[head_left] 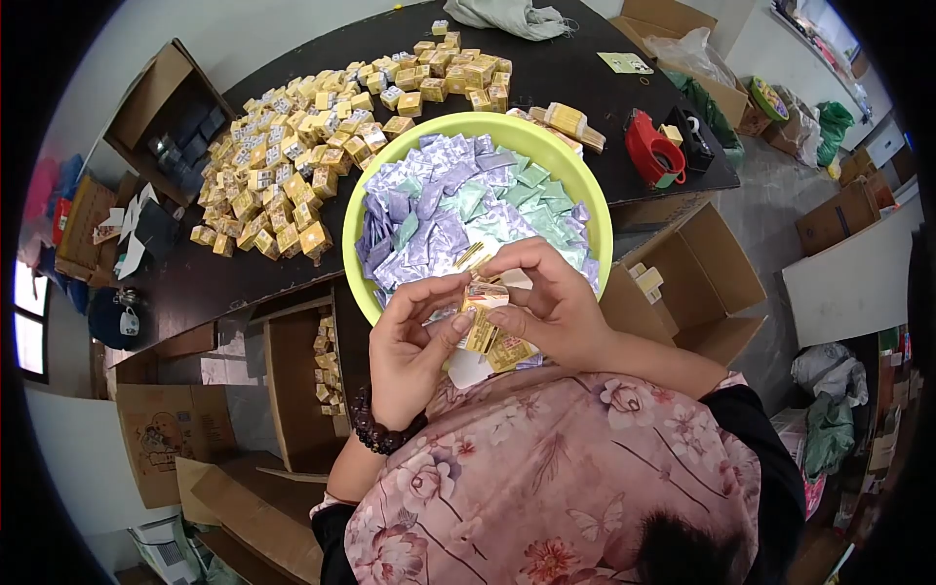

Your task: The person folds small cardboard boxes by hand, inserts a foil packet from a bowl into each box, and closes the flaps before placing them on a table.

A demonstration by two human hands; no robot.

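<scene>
1. Fingers of the left hand (414, 327) and right hand (558, 304) are pinched, in the head view, on one small yellow carton (483, 333), thumbs on its near face and other fingertips at its far end.
2. This yellow carton is over the near rim of the yellow-green tub (603, 219), just in front of the floral apron (546, 458). Its long axis seems to run from the tub toward the apron, the near end leaning slightly right; a white flap (470, 369) shows beneath. Which end is its top, I cannot tell.
3. Purple and green sachets (444, 234) fill the tub, which sits at the edge of the black table (273, 297).
4. Many small boxes (283, 161) are heaped left of and beyond the tub; a red tape dispenser (651, 146) is to its right.
</scene>
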